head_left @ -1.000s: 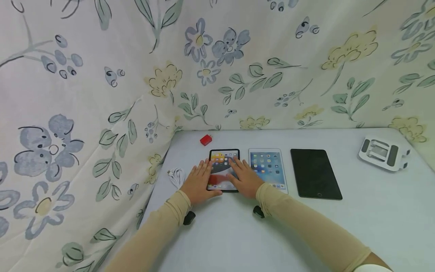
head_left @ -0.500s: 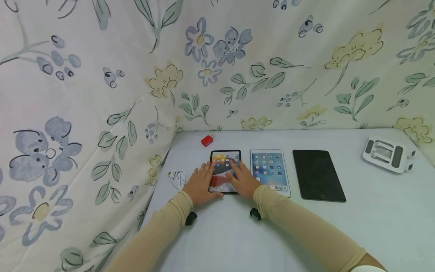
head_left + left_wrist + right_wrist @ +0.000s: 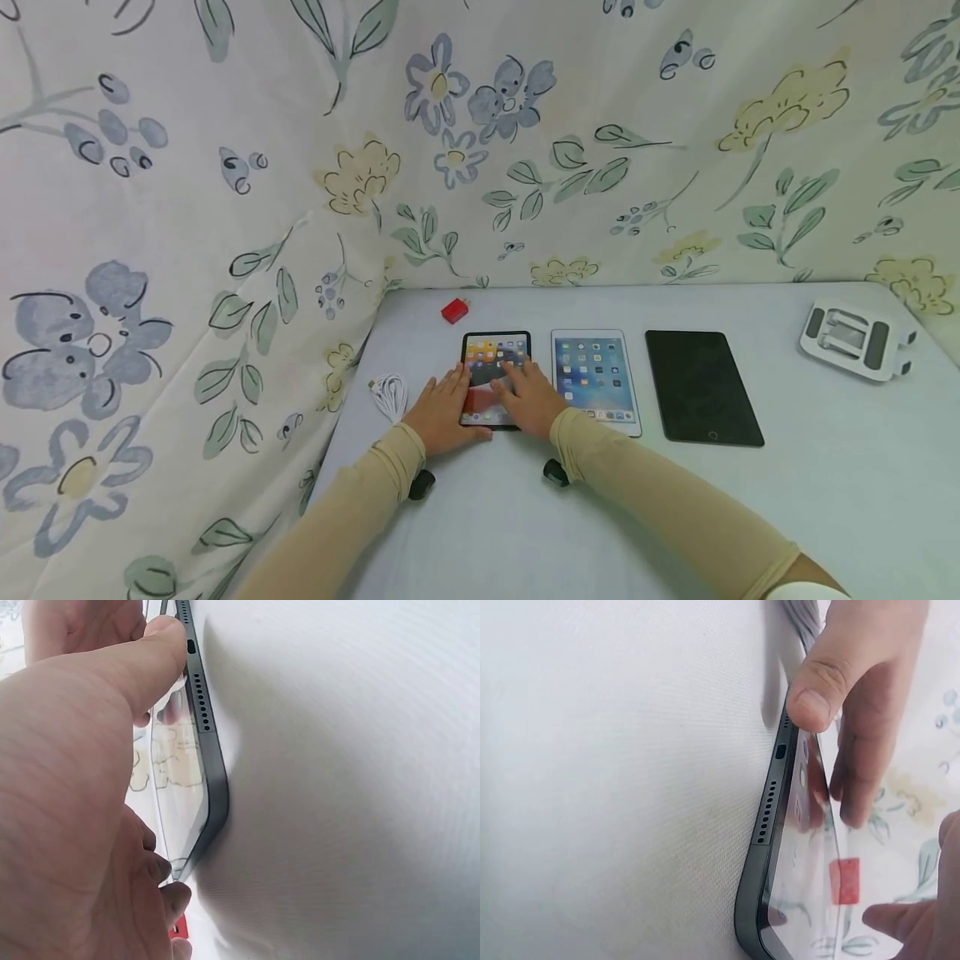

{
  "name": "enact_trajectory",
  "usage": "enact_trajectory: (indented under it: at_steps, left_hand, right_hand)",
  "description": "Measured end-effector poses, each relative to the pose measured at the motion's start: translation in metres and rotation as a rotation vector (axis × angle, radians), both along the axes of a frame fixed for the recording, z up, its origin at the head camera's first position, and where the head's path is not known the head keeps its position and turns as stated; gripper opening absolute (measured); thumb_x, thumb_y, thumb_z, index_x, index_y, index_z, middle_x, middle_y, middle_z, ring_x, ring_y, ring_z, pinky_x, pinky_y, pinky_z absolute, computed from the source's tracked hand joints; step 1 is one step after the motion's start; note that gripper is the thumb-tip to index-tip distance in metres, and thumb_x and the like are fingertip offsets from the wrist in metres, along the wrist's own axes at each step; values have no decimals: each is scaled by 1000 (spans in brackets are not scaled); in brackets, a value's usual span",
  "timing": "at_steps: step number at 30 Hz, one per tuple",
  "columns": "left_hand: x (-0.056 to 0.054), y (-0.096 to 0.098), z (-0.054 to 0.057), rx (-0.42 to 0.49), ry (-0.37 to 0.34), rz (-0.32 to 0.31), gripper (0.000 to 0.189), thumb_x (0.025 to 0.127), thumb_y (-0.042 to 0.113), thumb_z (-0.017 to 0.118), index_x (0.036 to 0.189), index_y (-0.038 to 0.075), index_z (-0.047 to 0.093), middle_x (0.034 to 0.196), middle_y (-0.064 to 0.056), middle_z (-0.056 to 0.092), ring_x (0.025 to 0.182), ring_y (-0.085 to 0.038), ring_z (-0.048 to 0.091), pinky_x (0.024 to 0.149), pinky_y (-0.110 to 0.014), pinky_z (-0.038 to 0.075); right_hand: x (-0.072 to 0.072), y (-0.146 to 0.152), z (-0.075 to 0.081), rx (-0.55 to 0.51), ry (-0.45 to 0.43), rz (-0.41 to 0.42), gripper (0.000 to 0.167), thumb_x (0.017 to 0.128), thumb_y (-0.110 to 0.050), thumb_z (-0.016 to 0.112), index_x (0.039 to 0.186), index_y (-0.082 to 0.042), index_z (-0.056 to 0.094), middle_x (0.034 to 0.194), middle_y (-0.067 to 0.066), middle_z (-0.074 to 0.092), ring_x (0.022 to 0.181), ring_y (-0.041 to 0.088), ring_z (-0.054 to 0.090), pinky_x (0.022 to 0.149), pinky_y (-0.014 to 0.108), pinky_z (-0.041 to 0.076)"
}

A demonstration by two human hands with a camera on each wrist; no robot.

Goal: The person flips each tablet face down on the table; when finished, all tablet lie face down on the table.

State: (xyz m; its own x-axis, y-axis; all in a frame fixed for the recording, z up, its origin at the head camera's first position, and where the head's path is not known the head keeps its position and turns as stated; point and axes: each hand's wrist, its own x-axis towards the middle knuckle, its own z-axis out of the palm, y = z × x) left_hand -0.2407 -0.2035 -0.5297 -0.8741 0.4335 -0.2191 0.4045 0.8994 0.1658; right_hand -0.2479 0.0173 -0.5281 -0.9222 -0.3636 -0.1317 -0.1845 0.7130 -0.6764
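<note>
A dark-framed tablet (image 3: pixel 487 400) with a lit home screen lies flat on the white table. My left hand (image 3: pixel 438 412) rests along its left edge, fingers fairly straight. In the left wrist view, the left thumb (image 3: pixel 165 645) touches the bottom edge near the charging port. Over the screen's right side is my right hand (image 3: pixel 532 400), fingers extended; whether a fingertip touches the glass I cannot tell. A white tablet (image 3: pixel 592 375), also lit, lies just right of that hand, its lower part partly covered by the right forearm.
Right of the white tablet lies a black tablet (image 3: pixel 703 387) with a dark screen. A white folding stand (image 3: pixel 855 340) sits at the far right. A red charger plug (image 3: pixel 454 311) is behind the hands, and a coiled white cable (image 3: pixel 389 397) lies beside the left hand.
My right hand has slid slightly nearer and left over the screen. The left hand stays at the tablet's edge. The screen looks the same.
</note>
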Motion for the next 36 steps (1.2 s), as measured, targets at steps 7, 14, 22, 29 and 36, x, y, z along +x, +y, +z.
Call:
enact_trajectory:
  at_steps: [7,14,22,29,36]
  left_hand:
    - [-2,0,-8,18,-1,-16,120,91,80,61,168,-3,21,174,-19,21,160,-34,23,127,-55,20]
    - [-4,0,-10,41,20,-40,113,94,73,66,166,-5,27,172,-21,28,158,-36,28,126,-50,25]
    - [-6,4,-10,47,8,-40,112,93,70,70,166,-5,29,171,-20,30,158,-38,28,127,-47,24]
    - [-4,11,-3,54,-14,-35,110,92,67,73,164,-6,31,170,-21,31,156,-41,30,126,-48,25]
    - [-4,17,2,100,-32,14,119,86,78,71,165,-4,33,170,-21,32,154,-46,32,124,-52,29]
  right_hand:
    - [1,-1,-1,-16,-13,7,66,115,-48,36,166,-5,38,174,25,16,159,50,14,124,65,19]
    - [1,-2,2,-82,-46,-21,73,114,-56,31,163,-2,41,173,26,20,158,52,13,124,67,16]
    - [1,-1,8,-180,-98,-90,80,111,-65,28,162,-7,45,173,21,26,159,47,16,125,65,17]
    - [4,1,11,-249,-120,-133,77,112,-63,30,161,-6,48,170,22,30,158,47,19,125,64,17]
    - [8,2,16,-315,-107,-172,70,114,-57,34,158,-6,52,169,21,34,158,43,22,125,62,18]
